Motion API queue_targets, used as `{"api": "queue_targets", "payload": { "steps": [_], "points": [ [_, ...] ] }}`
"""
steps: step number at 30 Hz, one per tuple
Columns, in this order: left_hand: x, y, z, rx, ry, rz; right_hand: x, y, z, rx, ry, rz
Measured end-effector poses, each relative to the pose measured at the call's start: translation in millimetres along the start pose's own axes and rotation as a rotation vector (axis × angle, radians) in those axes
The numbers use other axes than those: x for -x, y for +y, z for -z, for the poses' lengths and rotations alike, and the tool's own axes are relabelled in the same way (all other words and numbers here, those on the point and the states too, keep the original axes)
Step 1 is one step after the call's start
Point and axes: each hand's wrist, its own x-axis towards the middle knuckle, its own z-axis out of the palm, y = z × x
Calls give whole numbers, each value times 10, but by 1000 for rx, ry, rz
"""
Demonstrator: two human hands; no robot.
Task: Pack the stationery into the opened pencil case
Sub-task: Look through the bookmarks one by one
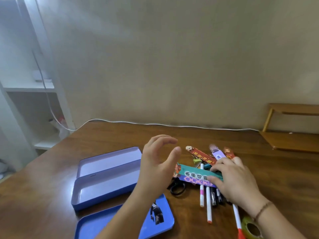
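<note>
Left hand [158, 163] is held released, fingers spread, above the table [103, 135] beside the open case [107, 176]. Teal bookmark [195, 174] is pinched by right hand [236, 180] over the pens [208, 200].

A brown wooden bench [110, 135] fills the lower half of the frame; a white cable [172, 125] runs along its far edge and climbs at the left toward a white shelf unit [29, 90] in the upper left; a beige wall [172, 57] spans the background; a small wooden rack [293, 111] stands at the right edge, against the wall.
</note>
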Motion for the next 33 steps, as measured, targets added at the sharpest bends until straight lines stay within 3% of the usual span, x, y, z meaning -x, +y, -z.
{"api": "queue_targets", "payload": {
  "steps": [3,9,12,14,16,18,20,22,24,27,33],
  "points": [
    [38,-118,-82,-10,48,1,-15,28,5,-137,128,-22],
    [248,-133,-203,145,118,164,36,-75,168,-730,288,-118],
    [321,-58,-302,290,57,329,155,-235,298,-1227,139,-164],
    [351,-14,-358,455,-82,421,240,-350,315,-1351,-1,-158],
    [378,16,-388,590,-192,509,302,-448,285,-1328,-72,-120],
    [371,2,-390,655,-182,574,320,-472,277,-1228,-60,-49],
    [323,-39,-358,732,-110,639,261,-298,209,-900,112,-21],
    [263,-63,-299,837,-46,692,182,-44,181,-381,306,-92],
    [235,-68,-260,919,-26,733,115,191,155,-115,263,-255],
    [243,-55,-255,921,-47,778,34,384,31,-33,75,-404],
    [246,-66,-267,921,-56,825,-23,424,-1,-322,35,-444]
  ]
}}
